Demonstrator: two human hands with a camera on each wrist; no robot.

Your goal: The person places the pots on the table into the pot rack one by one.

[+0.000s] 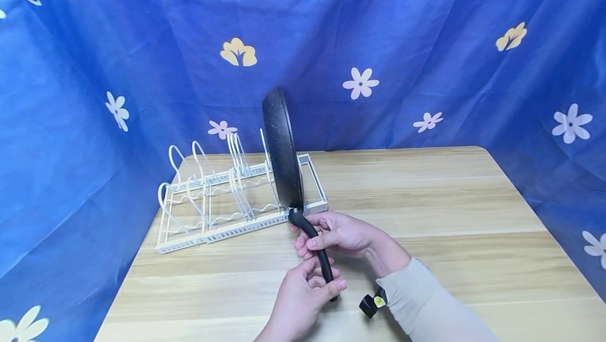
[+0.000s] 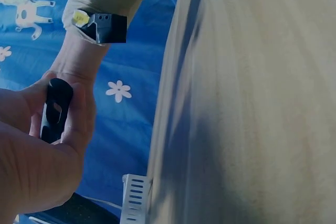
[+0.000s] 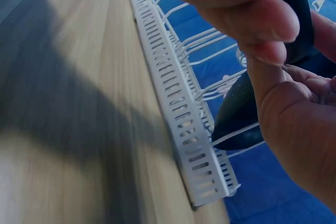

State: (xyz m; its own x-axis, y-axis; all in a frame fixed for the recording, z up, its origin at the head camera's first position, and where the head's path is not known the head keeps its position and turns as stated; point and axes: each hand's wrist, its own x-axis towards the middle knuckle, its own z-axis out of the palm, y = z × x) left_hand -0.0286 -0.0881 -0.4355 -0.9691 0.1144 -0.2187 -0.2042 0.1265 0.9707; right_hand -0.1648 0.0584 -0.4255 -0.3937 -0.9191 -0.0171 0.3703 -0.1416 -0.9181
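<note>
Left hand (image 1: 298, 295): fingers and thumb closed round the tail of the handle (image 1: 325, 267). Right hand (image 1: 349, 234): fingers and thumb closed on the handle, nearer the pan (image 1: 282, 147). Pan: on edge, slightly tilted, at the right end of the rack (image 1: 222, 233), beside a wire loop; whether the rack bears its weight, we cannot tell. We should, in our judgement, steady it two-handed, rim clear of the wires. Table (image 1: 426, 200): wood-grained, beneath.
</note>
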